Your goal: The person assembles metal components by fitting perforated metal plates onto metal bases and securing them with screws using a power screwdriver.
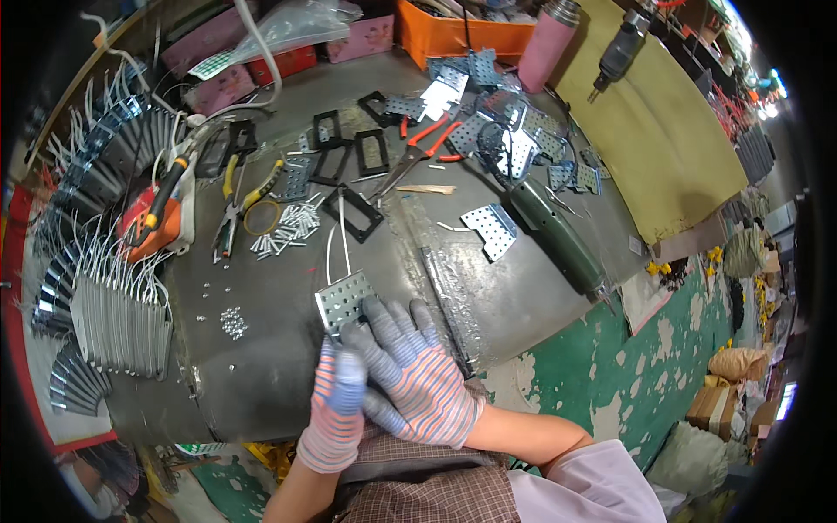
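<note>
A perforated metal plate (345, 296) with two white wires rising from its far edge lies on the dark worktable in front of me. My left hand (333, 405), in a striped glove with grey-blue fingertips, is closed at the plate's near left corner; its thumb is blurred. My right hand (423, 376), gloved alike, reaches over the near right edge with its fingers stretched and spread, fingertips touching the plate. The hands overlap, so the near edge is partly hidden. Just beyond the plate is a black rectangular frame (377, 228) with the wires passing over it.
Left stand rows of wired grey plates (122, 327), small metal nuts (233, 322), pliers (228, 218) and short metal tubes (296, 222). Red-handled cutters (417, 155) lie farther back. A dark green power screwdriver (558, 240) and a loose perforated plate (490, 231) lie right; another screwdriver (623, 48) hangs above.
</note>
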Demonstrator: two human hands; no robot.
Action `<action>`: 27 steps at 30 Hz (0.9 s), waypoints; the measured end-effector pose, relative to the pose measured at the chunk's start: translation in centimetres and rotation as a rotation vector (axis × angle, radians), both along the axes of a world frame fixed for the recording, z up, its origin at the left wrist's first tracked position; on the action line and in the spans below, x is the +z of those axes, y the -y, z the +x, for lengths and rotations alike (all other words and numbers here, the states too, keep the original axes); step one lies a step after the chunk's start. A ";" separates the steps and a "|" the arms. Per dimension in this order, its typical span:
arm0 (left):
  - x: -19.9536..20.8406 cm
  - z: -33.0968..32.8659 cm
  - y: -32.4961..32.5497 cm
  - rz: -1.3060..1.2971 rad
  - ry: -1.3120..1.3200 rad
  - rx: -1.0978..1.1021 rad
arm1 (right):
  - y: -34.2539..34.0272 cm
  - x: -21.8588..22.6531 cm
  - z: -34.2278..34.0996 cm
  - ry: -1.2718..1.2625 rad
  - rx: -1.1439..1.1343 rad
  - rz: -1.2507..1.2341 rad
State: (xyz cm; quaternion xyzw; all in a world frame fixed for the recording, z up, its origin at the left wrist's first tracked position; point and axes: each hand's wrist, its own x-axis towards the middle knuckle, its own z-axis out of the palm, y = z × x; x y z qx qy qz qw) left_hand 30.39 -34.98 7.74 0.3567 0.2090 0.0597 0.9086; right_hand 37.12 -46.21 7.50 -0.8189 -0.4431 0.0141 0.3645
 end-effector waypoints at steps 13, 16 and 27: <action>-2.1 18.5 -0.7 1.751 0.383 0.005 | 8.4 -7.7 1.8 -0.290 -0.692 0.598; -3.5 25.8 -5.1 1.929 0.140 0.142 | 7.3 -7.3 2.1 -0.231 -0.680 0.551; -1.9 22.7 -8.2 1.732 0.278 0.063 | 7.9 -7.6 1.3 -0.201 -0.623 0.500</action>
